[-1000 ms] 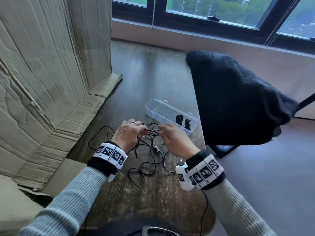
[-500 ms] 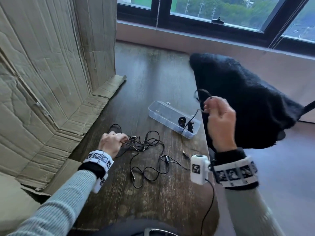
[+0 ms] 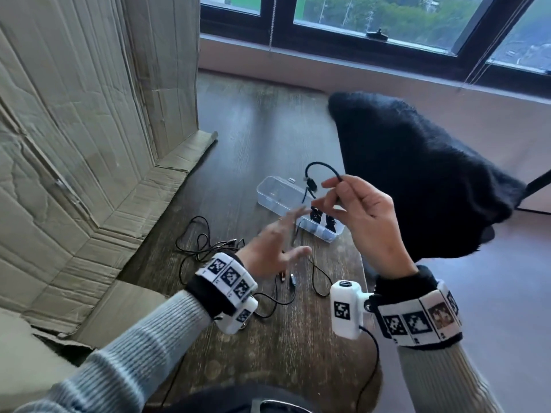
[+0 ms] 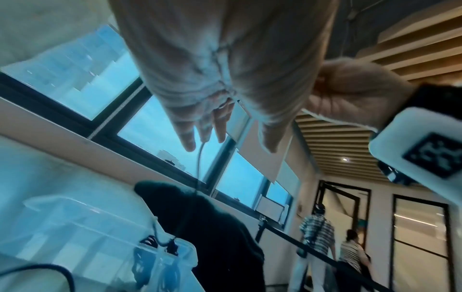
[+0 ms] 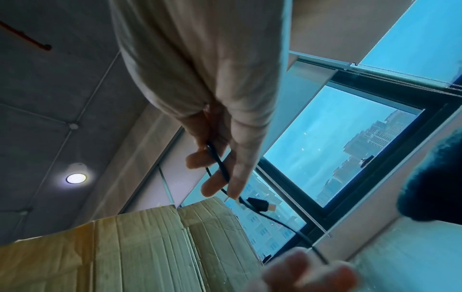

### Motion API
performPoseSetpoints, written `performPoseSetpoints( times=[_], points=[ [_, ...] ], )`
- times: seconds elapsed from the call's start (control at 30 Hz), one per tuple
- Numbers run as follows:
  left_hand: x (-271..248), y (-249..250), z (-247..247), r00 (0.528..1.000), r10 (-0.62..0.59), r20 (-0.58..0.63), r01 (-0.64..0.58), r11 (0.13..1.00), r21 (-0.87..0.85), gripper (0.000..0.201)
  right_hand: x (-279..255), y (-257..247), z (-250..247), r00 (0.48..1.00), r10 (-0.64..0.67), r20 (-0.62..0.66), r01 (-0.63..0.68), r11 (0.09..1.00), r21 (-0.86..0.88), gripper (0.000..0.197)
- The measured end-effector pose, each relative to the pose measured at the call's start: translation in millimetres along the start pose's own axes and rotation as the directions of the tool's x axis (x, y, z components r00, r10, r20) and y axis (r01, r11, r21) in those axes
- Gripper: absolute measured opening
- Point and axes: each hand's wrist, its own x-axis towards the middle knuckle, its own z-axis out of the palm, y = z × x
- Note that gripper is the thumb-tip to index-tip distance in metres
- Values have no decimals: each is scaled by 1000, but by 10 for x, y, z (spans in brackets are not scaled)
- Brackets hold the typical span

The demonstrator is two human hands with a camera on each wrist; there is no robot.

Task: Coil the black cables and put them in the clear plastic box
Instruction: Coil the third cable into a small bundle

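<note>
Your right hand pinches a black cable above the clear plastic box; your left hand, fingers spread, grasps nothing. Hanging slack may snag the tabletop tangle.

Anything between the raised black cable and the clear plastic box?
Only the open left hand, reaching up in between. The right hand pinches the black cable above the lidless clear plastic box; two coiled bundles fill its near end.

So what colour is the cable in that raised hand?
Black: the cable pinched in the right hand, clearest in the head view.
</note>
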Motion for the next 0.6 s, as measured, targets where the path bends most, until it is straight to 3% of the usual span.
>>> performPoseSetpoints(
  times=[0.07,0.13,0.2,0.23,0.27,0.33,0.43,0.53,0.6],
  points=[
    [14,27,120,1000,28,2,-28,999,-28,60,6,-30,12,999,-44,-18,43,997,-64,23],
    [6,18,103,984,-27,-177,4,992,-128,42,4,-45,-35,997,-76,-18,74,990,-124,23],
    [15,30,-16,907,-102,-408,6,973,-230,33,-19,-44,-107,997,-69,16,71,985,-158,23],
    [12,66,-98,879,-117,-462,-14,963,-270,35,-37,-38,-129,997,-61,45,68,982,-176,23],
    [5,108,-173,878,-108,-467,-44,952,-303,41,-57,-27,-141,996,-48,77,62,979,-192,23],
    [-8,215,-281,920,-38,-390,-92,946,-311,51,-93,13,-129,991,-17,129,42,980,-196,23],
    [-22,269,-335,959,-26,-281,-84,925,-371,31,-119,100,-88,991,6,136,15,988,-155,23],
    [-25,275,-396,946,-133,-295,-52,837,-545,18,-89,197,-40,998,30,54,-25,996,-91,21],
    [-37,334,-406,921,-241,-306,-35,731,-682,19,-71,288,19,998,62,7,-61,997,-48,17]
  ],
)
